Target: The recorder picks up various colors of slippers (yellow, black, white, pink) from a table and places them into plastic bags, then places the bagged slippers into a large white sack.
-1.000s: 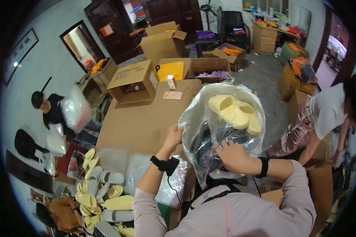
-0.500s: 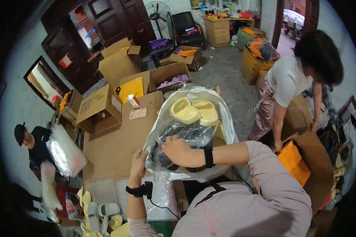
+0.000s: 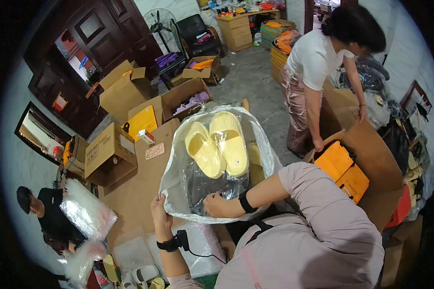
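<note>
A white woven sack (image 3: 171, 185) gapes in front of me, its rim pinched at the near left by my left hand (image 3: 160, 212). Inside it lies a pair of pale yellow slippers (image 3: 226, 144) in a clear plastic bag, soles partly hidden, toes toward the far side. My right hand (image 3: 220, 206) reaches into the sack with its fingers closed on the near end of that clear plastic bag (image 3: 197, 192). Another yellow slipper (image 3: 255, 161) shows through plastic beside the pair. Dark items under the bag cannot be made out.
Left of the sack, the cardboard-covered table holds a phone (image 3: 155, 151), a small box (image 3: 146, 137) and an open carton (image 3: 112, 156). On the right a person in white bends over a large carton (image 3: 371, 159) with orange packs. Another person at left carries clear bags (image 3: 87, 207).
The bagged yellow slippers now lie flatter and longer in view, nearer to me. My right hand has shifted down toward the sack's near rim. The whole view has turned slightly right.
</note>
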Motion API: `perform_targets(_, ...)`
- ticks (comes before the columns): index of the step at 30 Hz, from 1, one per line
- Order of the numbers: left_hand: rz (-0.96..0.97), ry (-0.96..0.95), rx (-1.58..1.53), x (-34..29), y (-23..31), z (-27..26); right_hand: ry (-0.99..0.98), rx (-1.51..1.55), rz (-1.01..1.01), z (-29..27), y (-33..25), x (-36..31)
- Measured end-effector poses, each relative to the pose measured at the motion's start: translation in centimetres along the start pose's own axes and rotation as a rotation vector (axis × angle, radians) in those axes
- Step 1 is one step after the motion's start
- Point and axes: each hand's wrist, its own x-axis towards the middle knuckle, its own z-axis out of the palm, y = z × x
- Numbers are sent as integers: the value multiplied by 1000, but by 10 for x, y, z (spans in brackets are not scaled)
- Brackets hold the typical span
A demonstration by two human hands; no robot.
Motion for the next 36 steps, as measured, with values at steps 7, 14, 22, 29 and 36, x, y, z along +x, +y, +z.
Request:
perform_targets(7,-95,106,557,-4,22,-5,82,804,185,-88,51,-6)
perform_targets(14,744,23,1500,2,48,76,279,64,1342,-33,205,-103)
perform_targets(22,410,-648,1679,69,14,193,-41,853,1267,30,226,-140)
perform_targets(29,263,-1034,2008,88,-76,236,267,858,1140,-20,224,-120)
perform_targets(36,237,-1003,2080,85,-95,268,517,1036,1349,4,222,-133)
